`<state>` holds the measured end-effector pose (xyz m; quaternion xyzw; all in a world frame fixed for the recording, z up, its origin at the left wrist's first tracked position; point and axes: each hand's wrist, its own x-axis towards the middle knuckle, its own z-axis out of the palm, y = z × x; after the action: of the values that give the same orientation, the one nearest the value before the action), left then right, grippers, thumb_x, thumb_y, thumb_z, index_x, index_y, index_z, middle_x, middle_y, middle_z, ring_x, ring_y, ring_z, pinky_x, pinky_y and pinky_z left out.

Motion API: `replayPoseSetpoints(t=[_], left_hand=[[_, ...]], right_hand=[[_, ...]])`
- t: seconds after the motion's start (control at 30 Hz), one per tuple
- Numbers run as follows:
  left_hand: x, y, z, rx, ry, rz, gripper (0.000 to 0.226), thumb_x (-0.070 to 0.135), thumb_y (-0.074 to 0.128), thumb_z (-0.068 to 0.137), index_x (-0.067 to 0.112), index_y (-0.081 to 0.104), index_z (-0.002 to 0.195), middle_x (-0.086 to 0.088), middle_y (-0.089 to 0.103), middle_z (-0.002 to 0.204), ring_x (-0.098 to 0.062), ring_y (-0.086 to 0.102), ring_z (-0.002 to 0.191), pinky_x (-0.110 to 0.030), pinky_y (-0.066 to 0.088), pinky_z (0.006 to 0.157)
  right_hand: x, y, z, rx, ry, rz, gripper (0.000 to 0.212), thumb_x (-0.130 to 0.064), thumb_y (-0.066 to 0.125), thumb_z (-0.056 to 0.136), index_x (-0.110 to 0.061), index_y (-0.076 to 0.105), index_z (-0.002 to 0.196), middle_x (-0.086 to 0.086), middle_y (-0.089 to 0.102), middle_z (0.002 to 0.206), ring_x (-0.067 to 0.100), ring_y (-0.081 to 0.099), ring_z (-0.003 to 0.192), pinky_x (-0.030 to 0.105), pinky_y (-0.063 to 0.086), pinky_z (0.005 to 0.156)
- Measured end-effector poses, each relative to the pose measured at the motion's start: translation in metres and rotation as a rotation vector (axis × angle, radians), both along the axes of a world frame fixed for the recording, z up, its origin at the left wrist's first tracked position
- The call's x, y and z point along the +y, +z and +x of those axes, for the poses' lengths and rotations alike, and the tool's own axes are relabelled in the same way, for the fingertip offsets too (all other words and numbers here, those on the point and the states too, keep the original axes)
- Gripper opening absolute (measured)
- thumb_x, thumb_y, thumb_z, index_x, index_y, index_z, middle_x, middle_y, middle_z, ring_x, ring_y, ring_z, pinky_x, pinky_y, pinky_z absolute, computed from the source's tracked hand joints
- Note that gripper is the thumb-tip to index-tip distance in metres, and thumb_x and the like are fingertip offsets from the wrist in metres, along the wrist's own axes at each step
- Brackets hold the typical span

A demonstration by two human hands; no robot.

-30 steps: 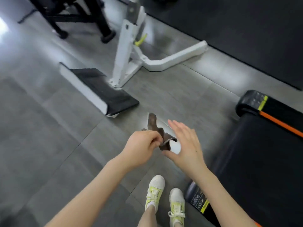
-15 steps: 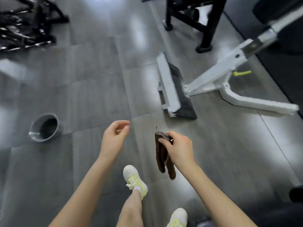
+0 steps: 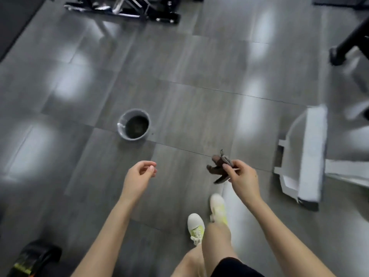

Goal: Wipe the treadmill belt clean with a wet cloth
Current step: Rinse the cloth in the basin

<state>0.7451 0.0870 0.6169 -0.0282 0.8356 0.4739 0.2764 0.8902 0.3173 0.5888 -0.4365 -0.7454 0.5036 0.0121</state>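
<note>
My right hand [image 3: 240, 177] pinches a small brown cloth [image 3: 217, 168], which dangles crumpled above the grey tiled floor. My left hand [image 3: 138, 176] hangs free to the left with loosely curled fingers and holds nothing. A grey bucket [image 3: 133, 126] with dark water stands on the floor ahead, left of centre and well beyond both hands. The treadmill is out of view, except perhaps a black part with yellow marks [image 3: 32, 258] at the bottom left corner.
A white machine footplate and frame [image 3: 305, 156] lie on the floor at the right. Black gym equipment [image 3: 129, 9] stands at the top, and a black machine leg [image 3: 347, 45] at the top right. My white and yellow shoes [image 3: 205, 218] are mid-step below my hands.
The view has swung left, away from the treadmill; the bucket now lies ahead and nearer. The cloth passed from my left hand to my right earlier and stays there. I am walking.
</note>
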Motion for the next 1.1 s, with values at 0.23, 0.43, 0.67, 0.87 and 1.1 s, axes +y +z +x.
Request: replayPoseSetpoints(t=[0.23, 0.43, 0.67, 0.87, 1.1], left_hand=[[-0.041, -0.024, -0.108, -0.084, 0.358, -0.066, 0.02, 0.0, 0.048, 0.095, 0.012, 0.062, 0.09, -0.007, 0.064, 0.082, -0.016, 0.06, 0.076, -0.025, 0.048, 0.07], [-0.059, -0.056, -0.192, -0.109, 0.537, -0.108, 0.023, 0.001, 0.048, 0.095, 0.019, 0.061, 0.09, -0.006, 0.065, 0.085, -0.021, 0.06, 0.082, -0.037, 0.048, 0.079], [-0.092, -0.121, -0.311, -0.172, 0.627, -0.073, 0.018, 0.0, 0.047, 0.095, 0.012, 0.058, 0.102, -0.012, 0.064, 0.087, -0.019, 0.061, 0.078, -0.034, 0.049, 0.078], [-0.126, -0.239, -0.421, -0.313, 0.481, -0.073, 0.026, 0.0, 0.048, 0.093, 0.022, 0.061, 0.091, -0.007, 0.066, 0.085, -0.015, 0.063, 0.077, -0.032, 0.051, 0.08], [-0.155, -0.395, -0.514, -0.353, 0.239, -0.162, 0.028, 0.006, 0.051, 0.091, 0.033, 0.059, 0.086, -0.004, 0.067, 0.088, -0.021, 0.064, 0.087, -0.047, 0.051, 0.088]], right_hand=[[0.021, -0.042, -0.195, -0.05, 0.154, -0.072, 0.019, -0.034, 0.061, 0.082, -0.017, 0.063, 0.072, 0.0, 0.068, 0.066, 0.022, 0.066, 0.068, 0.044, 0.053, 0.072], [0.008, -0.087, -0.333, -0.156, 0.428, -0.001, 0.016, -0.021, 0.063, 0.088, -0.006, 0.066, 0.083, 0.002, 0.069, 0.075, 0.021, 0.062, 0.076, 0.034, 0.044, 0.071], [-0.044, -0.173, -0.467, -0.254, 0.478, 0.034, 0.018, -0.019, 0.061, 0.09, -0.002, 0.065, 0.085, 0.006, 0.064, 0.077, 0.027, 0.056, 0.08, 0.034, 0.035, 0.064], [-0.1, -0.285, -0.533, -0.337, 0.279, 0.017, 0.012, -0.015, 0.062, 0.089, -0.008, 0.071, 0.091, 0.005, 0.068, 0.079, 0.023, 0.057, 0.076, 0.023, 0.028, 0.058], [-0.168, -0.409, -0.592, -0.307, 0.005, -0.089, 0.019, -0.027, 0.057, 0.084, -0.015, 0.07, 0.078, 0.002, 0.07, 0.069, 0.021, 0.061, 0.066, 0.031, 0.049, 0.066]])
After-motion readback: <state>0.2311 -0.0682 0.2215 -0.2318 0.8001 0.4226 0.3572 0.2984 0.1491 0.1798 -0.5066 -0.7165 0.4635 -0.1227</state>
